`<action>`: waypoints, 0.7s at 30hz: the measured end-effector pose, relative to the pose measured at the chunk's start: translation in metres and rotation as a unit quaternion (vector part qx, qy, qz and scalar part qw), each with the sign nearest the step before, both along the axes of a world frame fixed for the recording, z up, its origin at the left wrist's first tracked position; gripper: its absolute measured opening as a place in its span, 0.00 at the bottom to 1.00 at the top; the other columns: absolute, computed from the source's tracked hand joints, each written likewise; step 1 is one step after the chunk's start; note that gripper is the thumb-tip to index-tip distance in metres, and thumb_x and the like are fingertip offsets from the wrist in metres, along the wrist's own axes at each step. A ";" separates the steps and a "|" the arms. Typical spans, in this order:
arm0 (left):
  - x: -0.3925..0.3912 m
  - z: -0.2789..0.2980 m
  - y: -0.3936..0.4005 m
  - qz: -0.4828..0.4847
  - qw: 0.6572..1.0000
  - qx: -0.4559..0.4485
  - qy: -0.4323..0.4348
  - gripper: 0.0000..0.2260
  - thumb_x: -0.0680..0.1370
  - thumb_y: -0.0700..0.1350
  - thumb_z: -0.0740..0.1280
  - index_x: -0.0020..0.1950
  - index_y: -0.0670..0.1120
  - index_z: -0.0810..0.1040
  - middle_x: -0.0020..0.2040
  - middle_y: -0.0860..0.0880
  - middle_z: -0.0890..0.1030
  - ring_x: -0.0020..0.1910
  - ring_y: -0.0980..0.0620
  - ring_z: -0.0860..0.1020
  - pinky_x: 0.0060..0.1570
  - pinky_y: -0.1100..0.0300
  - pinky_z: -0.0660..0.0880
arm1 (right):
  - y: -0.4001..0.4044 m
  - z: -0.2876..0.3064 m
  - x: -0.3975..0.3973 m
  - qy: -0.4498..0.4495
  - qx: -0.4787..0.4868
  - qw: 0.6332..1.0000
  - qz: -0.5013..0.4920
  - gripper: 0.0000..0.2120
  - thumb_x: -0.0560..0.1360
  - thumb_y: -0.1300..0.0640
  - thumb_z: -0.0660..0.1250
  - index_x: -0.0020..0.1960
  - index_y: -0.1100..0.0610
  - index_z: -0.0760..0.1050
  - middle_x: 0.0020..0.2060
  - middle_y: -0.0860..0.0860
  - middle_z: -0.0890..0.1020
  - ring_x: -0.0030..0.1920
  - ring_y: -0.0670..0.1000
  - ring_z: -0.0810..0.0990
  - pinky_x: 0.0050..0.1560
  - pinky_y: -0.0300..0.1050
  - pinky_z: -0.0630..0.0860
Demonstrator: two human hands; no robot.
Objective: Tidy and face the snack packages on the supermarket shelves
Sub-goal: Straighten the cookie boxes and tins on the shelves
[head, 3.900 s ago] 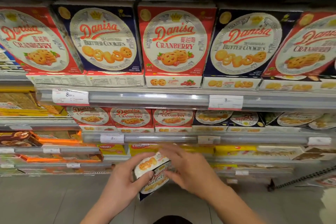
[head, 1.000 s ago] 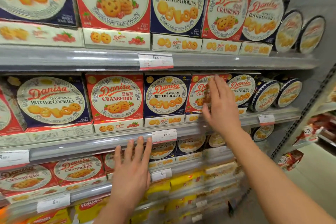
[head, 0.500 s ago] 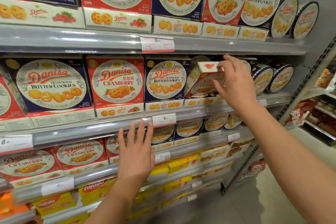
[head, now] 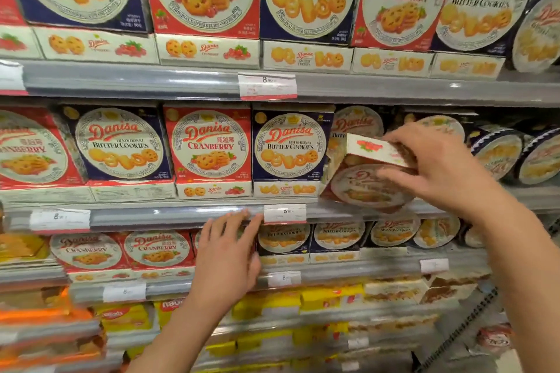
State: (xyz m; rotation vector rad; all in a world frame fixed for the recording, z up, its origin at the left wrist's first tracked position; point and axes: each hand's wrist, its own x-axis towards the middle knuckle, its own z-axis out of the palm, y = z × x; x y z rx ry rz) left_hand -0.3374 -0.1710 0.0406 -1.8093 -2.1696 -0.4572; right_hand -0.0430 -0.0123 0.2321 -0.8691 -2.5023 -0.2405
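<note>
From the head camera, the right hand (head: 439, 172) grips a red cranberry cookie box (head: 368, 179) at the right part of the middle shelf (head: 181, 215). The fingers curl over the box's white top edge and the thumb presses on its round printed front. The box is tilted, its top leaning out towards the camera and its lower edge at the front lip of the shelf. It sits just beside a blue butter cookie box (head: 289, 150) on its left, which stands upright and faces forward. Behind the tilted box another box with a round label shows, partly hidden.

The left hand (head: 227, 254) is flat with straight fingers spread a little, holding nothing. Its fingertips (head: 242, 216) reach the front rail of the middle shelf, just left of a white price tag (head: 285, 213). The palm covers part of a box on the shelf below; whether it touches that box I cannot tell.

Left along the middle shelf stand a red cranberry box (head: 209, 148) and another blue box (head: 121, 145), both upright. At the right end of this shelf round tins (head: 497, 153) stand on edge. The top shelf (head: 151, 82) carries a row of larger red and blue boxes. Yellow packs (head: 272, 303) fill the lower shelves, which are blurred.
</note>
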 end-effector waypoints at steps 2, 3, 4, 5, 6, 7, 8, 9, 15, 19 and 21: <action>-0.004 0.011 -0.005 -0.009 0.999 0.001 -0.053 0.30 0.76 0.59 0.58 0.78 0.57 0.66 0.74 0.52 0.69 0.70 0.45 0.69 0.70 0.45 0.69 | -0.005 -0.005 -0.007 0.010 -0.069 0.997 0.042 0.23 0.70 0.38 0.71 0.59 0.50 0.77 0.49 0.44 0.80 0.47 0.44 0.77 0.44 0.44 0.76; -0.007 0.017 -0.008 -0.011 0.996 0.006 -0.092 0.30 0.76 0.61 0.56 0.79 0.57 0.65 0.75 0.53 0.68 0.72 0.47 0.67 0.71 0.46 0.69 | -0.007 -0.010 -0.013 0.010 -0.103 0.993 0.060 0.22 0.69 0.36 0.71 0.57 0.47 0.77 0.48 0.41 0.80 0.46 0.42 0.77 0.44 0.43 0.76; -0.011 0.024 -0.013 -0.010 0.991 0.014 -0.130 0.30 0.76 0.61 0.55 0.79 0.56 0.65 0.75 0.53 0.68 0.73 0.49 0.66 0.72 0.47 0.68 | -0.007 -0.018 -0.021 0.008 -0.133 0.988 0.076 0.21 0.68 0.34 0.71 0.55 0.45 0.76 0.48 0.38 0.80 0.47 0.40 0.78 0.46 0.43 0.76; -0.016 0.031 -0.019 -0.003 0.988 0.031 -0.153 0.31 0.76 0.62 0.54 0.78 0.55 0.66 0.75 0.53 0.68 0.74 0.50 0.65 0.73 0.49 0.67 | -0.008 -0.026 -0.032 0.003 -0.159 0.983 0.094 0.21 0.69 0.32 0.70 0.54 0.44 0.76 0.49 0.37 0.80 0.49 0.39 0.78 0.48 0.43 0.76; -0.022 0.039 -0.025 0.007 0.985 0.058 -0.161 0.30 0.76 0.61 0.55 0.78 0.53 0.68 0.74 0.53 0.70 0.73 0.50 0.66 0.73 0.50 0.67 | -0.007 -0.037 -0.045 -0.003 -0.176 0.978 0.117 0.22 0.69 0.31 0.70 0.55 0.43 0.76 0.50 0.37 0.80 0.50 0.38 0.78 0.50 0.44 0.76; -0.029 0.046 -0.032 0.017 0.983 0.087 -0.161 0.30 0.76 0.60 0.56 0.77 0.52 0.70 0.73 0.52 0.71 0.73 0.51 0.67 0.73 0.52 0.66 | -0.006 -0.048 -0.059 -0.012 -0.185 0.973 0.138 0.22 0.69 0.30 0.71 0.56 0.43 0.76 0.51 0.36 0.80 0.51 0.38 0.77 0.52 0.43 0.76; -0.038 0.053 -0.039 0.028 0.980 0.116 -0.163 0.29 0.76 0.60 0.57 0.76 0.51 0.71 0.73 0.52 0.72 0.72 0.52 0.67 0.72 0.55 0.66 | -0.006 -0.059 -0.073 -0.020 -0.195 0.968 0.155 0.23 0.69 0.30 0.72 0.57 0.42 0.76 0.52 0.36 0.79 0.52 0.37 0.77 0.52 0.39 0.74; -0.047 0.059 -0.045 0.039 0.976 0.137 -0.167 0.29 0.76 0.59 0.57 0.75 0.51 0.72 0.72 0.53 0.73 0.72 0.53 0.67 0.70 0.56 0.66 | -0.008 -0.068 -0.086 -0.025 -0.209 0.963 0.166 0.23 0.69 0.32 0.73 0.58 0.42 0.75 0.53 0.35 0.78 0.52 0.36 0.76 0.51 0.34 0.72; -0.104 0.097 -0.064 0.091 0.969 0.209 -0.097 0.26 0.78 0.53 0.61 0.75 0.46 0.71 0.74 0.48 0.72 0.74 0.48 0.67 0.75 0.56 0.60 | -0.022 -0.107 -0.157 0.005 -0.286 0.934 0.213 0.21 0.69 0.32 0.73 0.56 0.41 0.74 0.50 0.35 0.80 0.50 0.38 0.77 0.47 0.37 0.72; -0.136 0.119 -0.070 0.095 0.969 0.227 -0.023 0.27 0.78 0.49 0.64 0.76 0.42 0.70 0.77 0.43 0.69 0.76 0.42 0.66 0.77 0.47 0.61 | -0.023 -0.132 -0.185 0.039 -0.288 0.938 0.190 0.25 0.68 0.25 0.67 0.57 0.38 0.72 0.51 0.37 0.80 0.50 0.39 0.78 0.51 0.47 0.76; -0.149 0.126 -0.070 0.100 0.972 0.213 0.010 0.29 0.77 0.49 0.63 0.77 0.42 0.67 0.78 0.41 0.66 0.78 0.40 0.62 0.78 0.44 0.59 | -0.027 -0.134 -0.186 0.045 -0.289 0.940 0.173 0.21 0.71 0.30 0.69 0.58 0.37 0.69 0.52 0.35 0.78 0.51 0.39 0.76 0.51 0.44 0.73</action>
